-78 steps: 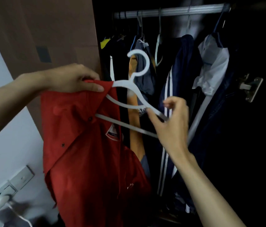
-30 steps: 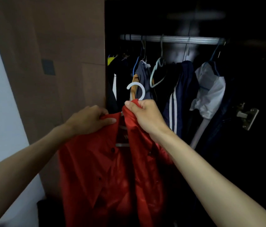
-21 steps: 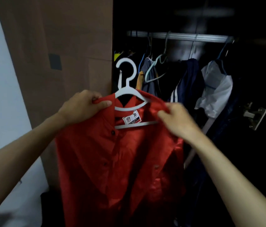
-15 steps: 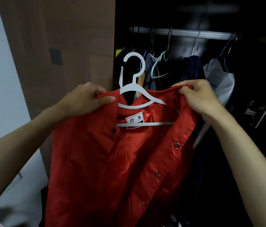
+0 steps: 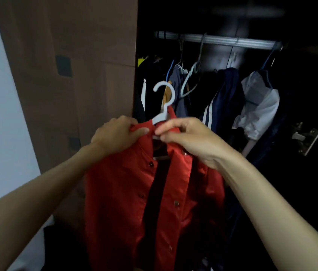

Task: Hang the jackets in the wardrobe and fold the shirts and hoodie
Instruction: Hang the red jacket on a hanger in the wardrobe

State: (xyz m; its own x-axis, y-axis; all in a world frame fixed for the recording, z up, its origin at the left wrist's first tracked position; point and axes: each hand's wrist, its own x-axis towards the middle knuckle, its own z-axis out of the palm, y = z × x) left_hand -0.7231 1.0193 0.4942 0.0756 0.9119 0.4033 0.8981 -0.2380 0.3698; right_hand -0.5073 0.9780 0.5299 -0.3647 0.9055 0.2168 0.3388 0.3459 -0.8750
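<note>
Both hands, left hand (image 5: 118, 135) and right hand (image 5: 188, 139), pinch the red jacket (image 5: 127, 192) collar (hanging lengthwise down, hanger (image 5: 163, 106) hook up).

No text, label, brand mark or number can be read anywhere. The inside neck of the shiny red snap-button jacket (image 5: 127, 192) lies in dark shadow.

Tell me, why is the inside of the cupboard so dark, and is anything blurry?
Head view: little light reaches inside the wardrobe, so its right side is nearly black and only the rail catches a pale shine; the red jacket and both hands, left hand and right hand, are lit from the front; hanging clothes look soft and smeared; the wide lens stretches the arms at the edges.
</note>
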